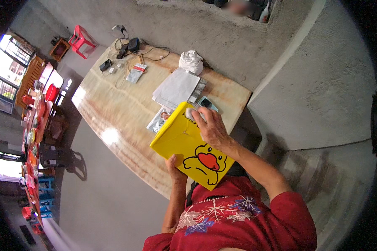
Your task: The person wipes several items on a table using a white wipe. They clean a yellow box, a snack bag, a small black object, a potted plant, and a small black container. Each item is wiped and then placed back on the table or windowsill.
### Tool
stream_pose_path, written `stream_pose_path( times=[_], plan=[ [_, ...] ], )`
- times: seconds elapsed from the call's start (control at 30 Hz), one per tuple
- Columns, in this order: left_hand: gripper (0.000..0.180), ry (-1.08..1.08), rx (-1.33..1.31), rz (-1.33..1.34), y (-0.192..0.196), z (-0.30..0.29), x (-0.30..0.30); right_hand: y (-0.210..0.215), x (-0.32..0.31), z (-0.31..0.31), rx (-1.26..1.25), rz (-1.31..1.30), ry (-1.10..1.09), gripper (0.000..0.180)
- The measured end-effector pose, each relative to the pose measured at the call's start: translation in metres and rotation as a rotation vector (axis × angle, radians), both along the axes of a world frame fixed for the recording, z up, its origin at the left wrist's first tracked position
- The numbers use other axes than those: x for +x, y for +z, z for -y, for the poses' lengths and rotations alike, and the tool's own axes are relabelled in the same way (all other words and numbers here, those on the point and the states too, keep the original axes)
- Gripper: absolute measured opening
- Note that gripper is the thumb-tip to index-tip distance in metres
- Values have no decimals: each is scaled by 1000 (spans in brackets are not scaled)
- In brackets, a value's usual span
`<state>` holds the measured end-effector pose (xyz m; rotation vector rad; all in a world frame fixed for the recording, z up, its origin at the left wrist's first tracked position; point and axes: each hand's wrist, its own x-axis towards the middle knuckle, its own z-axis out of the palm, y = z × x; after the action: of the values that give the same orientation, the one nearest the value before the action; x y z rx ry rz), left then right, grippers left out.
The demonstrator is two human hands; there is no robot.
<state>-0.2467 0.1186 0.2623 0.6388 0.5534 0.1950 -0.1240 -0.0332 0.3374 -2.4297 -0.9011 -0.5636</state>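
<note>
A yellow box-like object (171,140) is tilted in front of my body at the table's near edge. Its face carries a cartoon duck with a red bill. My left hand (174,168) grips its lower left edge; some of those fingers are hidden behind it. My right hand (214,129) is closed on a white wad (190,113), tissue or cloth, and presses it against the upper part of the yellow face. Just beyond the yellow object, a printed packet (158,120) and a phone (207,103) lie on the table.
The marble-patterned table (113,104) bears papers (176,88), a bunched white bag (191,62), a small packet (136,73) and cables with black adapters (133,44). A red stool (83,42) stands by the far wall. At left is a long cluttered table (33,138).
</note>
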Motion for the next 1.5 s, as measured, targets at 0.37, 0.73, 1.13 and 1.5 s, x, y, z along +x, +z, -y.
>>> stream_pose_path(
  times=[0.37, 0.73, 1.13, 1.5],
  plan=[
    [55, 117, -43, 88, 7, -19, -6, -19, -112, 24, -56, -239, 448, 41],
    [74, 110, -130, 182, 18, -16, 19, -6, -49, 1, 376, -297, -134, 50],
    [71, 21, -115, 187, 26, -50, 27, 47, -45, 3, 681, -297, 92, 32],
    [74, -19, -137, 210, 15, -62, 8, 57, -3, -3, 314, -539, 710, 45]
  ],
)
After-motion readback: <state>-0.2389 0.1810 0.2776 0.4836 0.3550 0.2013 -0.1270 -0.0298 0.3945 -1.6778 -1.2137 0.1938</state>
